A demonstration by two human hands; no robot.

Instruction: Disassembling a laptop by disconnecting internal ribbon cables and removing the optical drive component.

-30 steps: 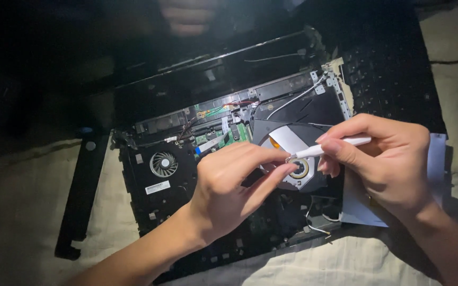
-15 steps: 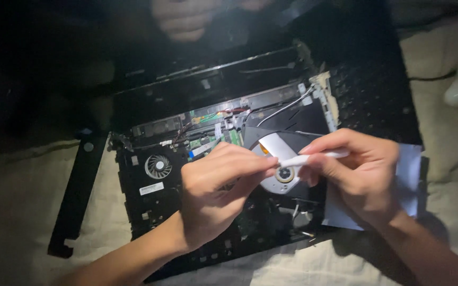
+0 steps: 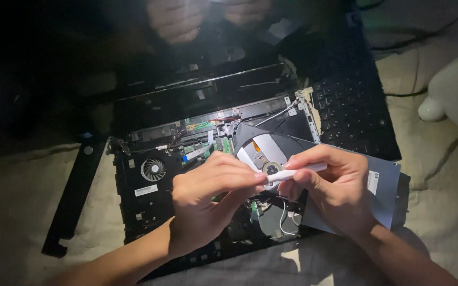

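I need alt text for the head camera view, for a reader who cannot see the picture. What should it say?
Two bare hands, the left hand and the right hand, hold a small white stick-like tool between them over the optical drive of an opened laptop. A round cooling fan shows at the left, a detached keyboard lies at the right, and the scene is dark around them.

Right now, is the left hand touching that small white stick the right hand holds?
Touching. The head view shows the left hand's fingertips pinching one end of the white stick, while the right hand grips its other end above the opened laptop.
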